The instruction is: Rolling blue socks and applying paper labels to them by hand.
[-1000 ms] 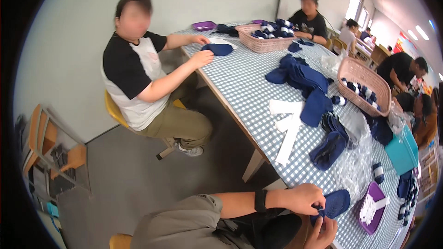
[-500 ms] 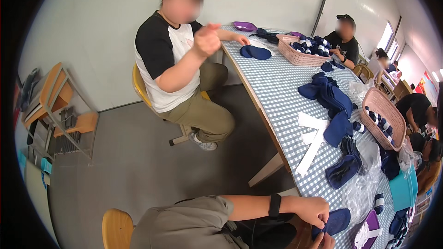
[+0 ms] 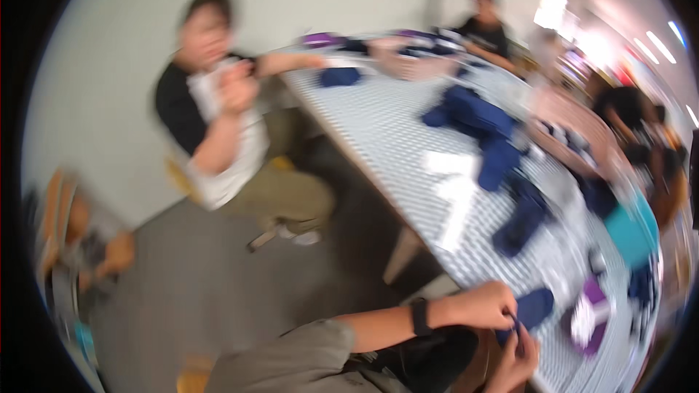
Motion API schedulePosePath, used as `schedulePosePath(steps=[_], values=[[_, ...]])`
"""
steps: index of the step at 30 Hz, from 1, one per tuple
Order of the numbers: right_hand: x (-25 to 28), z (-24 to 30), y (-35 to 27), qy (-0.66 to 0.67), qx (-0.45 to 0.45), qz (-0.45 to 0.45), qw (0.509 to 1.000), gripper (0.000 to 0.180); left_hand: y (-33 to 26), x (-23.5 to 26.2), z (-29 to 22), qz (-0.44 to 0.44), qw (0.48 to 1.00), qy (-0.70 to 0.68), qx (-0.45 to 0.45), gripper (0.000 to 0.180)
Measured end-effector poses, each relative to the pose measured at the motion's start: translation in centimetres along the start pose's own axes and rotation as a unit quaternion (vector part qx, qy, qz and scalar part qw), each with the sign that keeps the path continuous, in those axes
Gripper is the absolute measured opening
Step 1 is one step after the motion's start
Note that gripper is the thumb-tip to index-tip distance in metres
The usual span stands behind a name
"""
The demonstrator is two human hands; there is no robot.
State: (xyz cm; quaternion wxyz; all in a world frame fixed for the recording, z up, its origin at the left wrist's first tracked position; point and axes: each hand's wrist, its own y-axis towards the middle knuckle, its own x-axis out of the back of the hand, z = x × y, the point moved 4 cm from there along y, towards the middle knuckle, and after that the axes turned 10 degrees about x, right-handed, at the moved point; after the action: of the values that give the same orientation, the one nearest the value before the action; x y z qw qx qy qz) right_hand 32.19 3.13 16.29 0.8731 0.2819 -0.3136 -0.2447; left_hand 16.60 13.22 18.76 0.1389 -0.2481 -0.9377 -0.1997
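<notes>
The whole picture is smeared by motion. At the near table edge, my left hand (image 3: pixel 477 307) is closed, with its fingertips pinching dark navy fabric. My right hand (image 3: pixel 515 360) comes up from the lower edge and pinches the same fabric just below the left. A navy sock (image 3: pixel 535 307) shows flat on the tabletop behind my fingers, and the pinched fabric seems to be part of it. White paper strips (image 3: pixel 451 196) lie farther up the table, beside a heap of navy socks (image 3: pixel 477 120).
A purple tray (image 3: pixel 597 313) with white pieces stands right of my hands, near a teal bin (image 3: pixel 632 229). Pink baskets (image 3: pixel 571 127) hold navy rolls. A person (image 3: pixel 218 116) sits at the table's left side, another (image 3: pixel 484 29) at the far end. Checked cloth covers the table (image 3: pixel 364 124).
The view has swung, so the table and people appear farther left. My hands stay together on the navy fabric, and the right one shows more. The seated person's raised hand appears lower.
</notes>
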Motion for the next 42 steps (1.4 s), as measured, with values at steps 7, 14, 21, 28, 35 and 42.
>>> schedulePosePath(steps=[7, 14, 21, 28, 35, 42], values=[[-1.2, 2.9, 2.0, -0.041, -0.025, 0.035, 0.998, 0.013, -1.6, 1.6, -0.5, -0.085, 0.986, 0.14, 0.021, 0.025], [0.5, 2.5, 1.6, -0.058, -0.003, 0.03, 0.998, 0.012, -1.2, -0.1, -1.5, -0.117, 0.976, 0.134, -0.124, 0.022], [0.3, 3.1, 1.9, -0.029, -0.015, 0.073, 0.997, 0.013, -2.0, 0.5, -0.2, -0.042, 0.977, 0.113, -0.177, 0.021], [0.5, 2.6, 2.2, -0.024, -0.022, 0.08, 0.996, 0.013, -1.2, 1.6, -1.8, 0.037, 0.975, 0.168, -0.139, 0.025], [0.6, 2.2, 1.2, -0.022, 0.053, 0.057, 0.997, 0.016, -1.5, 1.5, -1.6, 0.066, 0.962, 0.21, -0.162, 0.034], [1.0, 4.1, 0.3, -0.085, 0.068, 0.048, 0.993, 0.026, -1.5, 1.4, -0.8, 0.047, 0.963, 0.197, -0.176, 0.034]])
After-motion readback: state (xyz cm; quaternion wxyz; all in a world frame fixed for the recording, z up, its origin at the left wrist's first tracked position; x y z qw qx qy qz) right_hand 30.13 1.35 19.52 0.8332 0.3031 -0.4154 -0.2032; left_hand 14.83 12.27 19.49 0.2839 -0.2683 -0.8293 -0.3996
